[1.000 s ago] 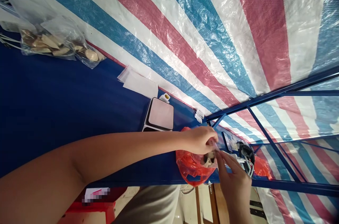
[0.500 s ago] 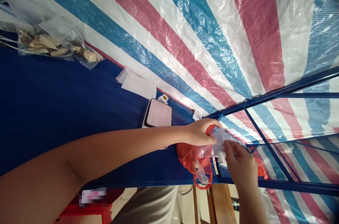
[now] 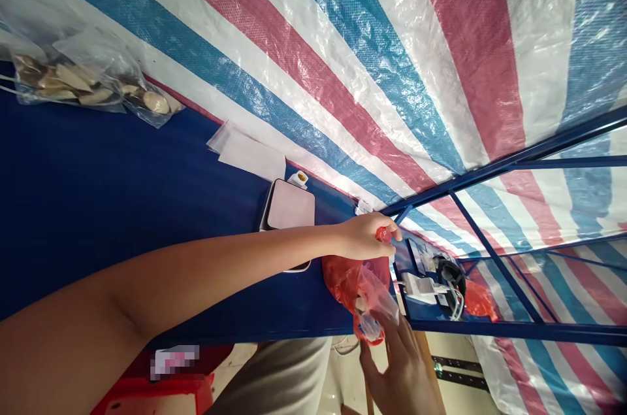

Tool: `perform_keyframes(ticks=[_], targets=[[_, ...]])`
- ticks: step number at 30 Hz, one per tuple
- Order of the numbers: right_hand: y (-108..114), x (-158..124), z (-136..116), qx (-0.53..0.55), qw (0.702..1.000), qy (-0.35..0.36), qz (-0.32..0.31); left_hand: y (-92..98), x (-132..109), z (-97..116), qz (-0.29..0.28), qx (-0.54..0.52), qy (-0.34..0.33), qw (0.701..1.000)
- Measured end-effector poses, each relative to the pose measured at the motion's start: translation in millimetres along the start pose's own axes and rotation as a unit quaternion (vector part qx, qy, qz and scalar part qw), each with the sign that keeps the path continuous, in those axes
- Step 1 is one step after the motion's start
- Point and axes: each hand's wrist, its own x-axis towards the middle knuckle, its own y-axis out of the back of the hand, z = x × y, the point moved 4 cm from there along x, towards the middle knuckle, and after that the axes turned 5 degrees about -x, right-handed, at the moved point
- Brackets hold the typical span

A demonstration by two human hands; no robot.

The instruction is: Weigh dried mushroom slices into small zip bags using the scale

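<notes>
A red plastic bag (image 3: 337, 278) sits at the right end of the blue table, with clear plastic showing in its opening. My left hand (image 3: 369, 236) reaches across the table and is closed on the top of this bag. Low beside the bag's near side is my right hand (image 3: 399, 353), thumb and fingers apart around the red handle and the clear plastic (image 3: 379, 294); whether its fingertips grip anything is unclear. A flat device with a pale top (image 3: 292, 204) lies left of the bag, partly behind my left forearm.
Clear bags of pale slices (image 3: 73, 83) lie at the far left. White sheets (image 3: 252, 153) and a small roll (image 3: 298, 178) rest along the striped sheeting. Chargers and cables (image 3: 426, 287) lie beyond the blue frame, beside another red bag (image 3: 479, 300). A red stool (image 3: 196, 392) stands below.
My right hand has moved down and left from the clear plastic near my left hand to the red bag's handle. That clear plastic no longer shows there, and chargers are uncovered.
</notes>
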Motion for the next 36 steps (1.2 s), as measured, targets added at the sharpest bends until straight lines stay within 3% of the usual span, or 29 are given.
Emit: perform_keyframes(ticks=[3,6,10,14,20,24,31,34,36], targets=[[0.8,12.9,11.9,0.025,0.996,-0.055,0.065,5.1,-0.3,4.5,0.003,-0.003,0.007,1.0],[5.6,49.3,37.6,0.038,0.991,-0.109,0.067,11.9,-1.5,10.9,-0.001,-0.002,0.015,1.0],[19.7,107.2,55.8,0.026,0.997,-0.043,0.051,20.5,-2.4,13.8,0.002,-0.028,0.058,0.998],[38.7,133.6,57.5,-0.001,0.997,-0.042,0.06,21.6,-0.9,11.4,0.003,-0.035,0.068,0.997],[55.6,123.3,60.4,-0.03,0.994,-0.07,0.08,15.7,2.0,4.5,0.018,0.006,0.016,1.0],[50.8,114.8,65.2,-0.031,0.994,-0.092,0.044,11.4,0.8,0.8,0.038,0.051,-0.005,0.998],[58.5,113.2,61.0,-0.031,0.983,-0.157,0.093,10.8,-2.6,0.7,0.064,0.074,-0.02,0.995],[72.3,103.0,57.2,-0.04,0.963,-0.225,0.144,13.4,-3.3,1.9,0.068,0.075,-0.022,0.995],[81.2,89.2,54.6,-0.008,0.945,-0.3,0.134,15.2,-5.7,7.7,0.071,0.08,-0.027,0.994]])
